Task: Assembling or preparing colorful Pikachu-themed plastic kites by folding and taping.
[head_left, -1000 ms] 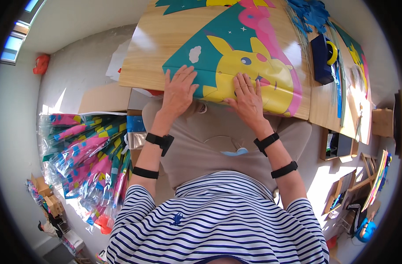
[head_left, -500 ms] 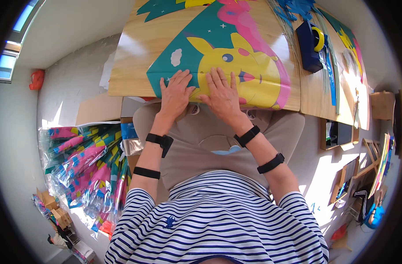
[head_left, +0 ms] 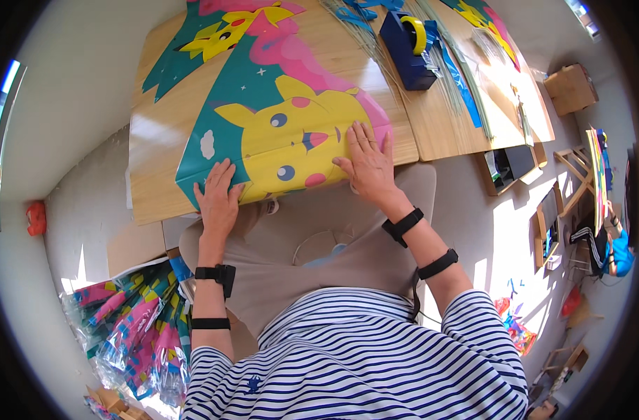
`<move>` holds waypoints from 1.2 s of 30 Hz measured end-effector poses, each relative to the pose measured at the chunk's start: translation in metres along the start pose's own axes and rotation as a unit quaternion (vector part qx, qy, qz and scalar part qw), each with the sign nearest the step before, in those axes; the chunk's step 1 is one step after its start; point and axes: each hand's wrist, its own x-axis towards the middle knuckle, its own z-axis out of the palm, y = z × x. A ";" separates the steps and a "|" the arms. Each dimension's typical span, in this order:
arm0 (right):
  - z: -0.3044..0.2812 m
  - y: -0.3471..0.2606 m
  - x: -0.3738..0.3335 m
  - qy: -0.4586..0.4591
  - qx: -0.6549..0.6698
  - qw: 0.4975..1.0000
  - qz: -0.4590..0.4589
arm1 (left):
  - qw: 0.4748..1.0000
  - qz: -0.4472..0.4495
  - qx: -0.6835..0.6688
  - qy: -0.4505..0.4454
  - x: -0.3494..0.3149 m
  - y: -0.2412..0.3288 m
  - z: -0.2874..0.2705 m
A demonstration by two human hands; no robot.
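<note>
A glossy printed kite sheet (head_left: pixel 263 143) in green, pink and yellow, with a big cartoon animal face, lies on the wooden table (head_left: pixel 155 133). Crease lines run across it, and its near side reaches the table's front edge. My left hand (head_left: pixel 219 199) rests palm down on the sheet's near left corner, fingers stretched out. On the right side of the yellow face my right hand (head_left: pixel 370 168) lies flat, fingers extended and thumb apart. Neither hand grips anything. Farther back on the left lies another sheet with the same print (head_left: pixel 218 42).
A dark blue tape dispenser (head_left: pixel 407 63) with a yellow roll (head_left: pixel 416 35) stands right of the sheet. Thin rods (head_left: pixel 466 84) and blue strips (head_left: pixel 463 98) lie beside it. Plastic-wrapped bundles (head_left: pixel 137 329) lie at lower left by a cardboard box (head_left: pixel 137 248). Another person (head_left: pixel 617 248) is at far right.
My hands have spread apart: the right has slid across the face to its right side, the left stays near the left corner. The view has turned, shifting the table leftward.
</note>
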 end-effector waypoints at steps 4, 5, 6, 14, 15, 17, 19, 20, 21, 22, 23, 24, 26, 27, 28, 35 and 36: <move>-0.009 0.041 -0.004 0.063 -0.031 0.995 0.069 | 1.000 -0.006 -0.009 -0.003 0.002 -0.003 0.000; -0.014 0.051 -0.003 0.077 0.002 0.993 0.092 | 1.000 -0.009 -0.014 -0.004 0.003 -0.003 -0.001; -0.018 0.061 0.000 0.091 0.035 0.989 0.114 | 1.000 -0.013 -0.018 -0.004 0.003 -0.004 -0.002; -0.036 0.101 0.072 0.116 0.007 0.967 0.225 | 0.997 -0.029 -0.070 0.008 0.010 0.000 -0.006; -0.031 0.106 0.081 0.128 -0.001 0.962 0.240 | 0.997 -0.032 -0.076 0.011 0.010 0.004 -0.005; -0.022 0.116 0.096 0.137 -0.011 0.951 0.276 | 0.997 -0.033 -0.070 0.022 0.011 0.008 -0.006; -0.014 0.120 0.106 0.129 -0.018 0.938 0.322 | 0.997 -0.035 -0.066 0.029 0.009 0.008 -0.008; -0.011 0.120 0.108 0.128 -0.022 0.937 0.323 | 0.997 -0.036 -0.065 0.031 0.008 0.007 -0.009; -0.009 0.121 0.110 0.127 -0.027 0.937 0.324 | 0.997 -0.037 -0.065 0.032 0.007 0.006 -0.010; -0.007 0.123 0.110 0.125 -0.035 0.936 0.327 | 0.997 -0.036 -0.067 0.031 0.006 0.007 -0.010; -0.006 0.126 0.109 0.122 -0.037 0.939 0.320 | 0.997 -0.035 -0.070 0.029 0.004 0.009 -0.010; -0.005 0.129 0.109 0.118 -0.039 0.941 0.313 | 0.996 -0.034 -0.073 0.026 0.003 0.011 -0.010; -0.006 0.130 0.110 0.110 -0.039 0.949 0.293 | 0.997 -0.033 -0.070 0.030 -0.002 0.010 -0.011; -0.006 0.130 0.109 0.105 -0.039 0.953 0.281 | 0.997 -0.033 -0.069 0.031 -0.004 0.009 -0.012; -0.006 0.130 0.108 0.099 -0.039 0.958 0.268 | 0.997 -0.029 -0.067 0.032 -0.006 0.010 -0.012; -0.001 0.124 0.110 0.141 -0.032 0.967 0.211 | 0.997 -0.019 -0.067 0.041 -0.012 0.018 -0.015; -0.001 0.122 0.111 0.141 -0.032 0.968 0.205 | 0.997 -0.020 -0.065 0.041 -0.014 0.018 -0.015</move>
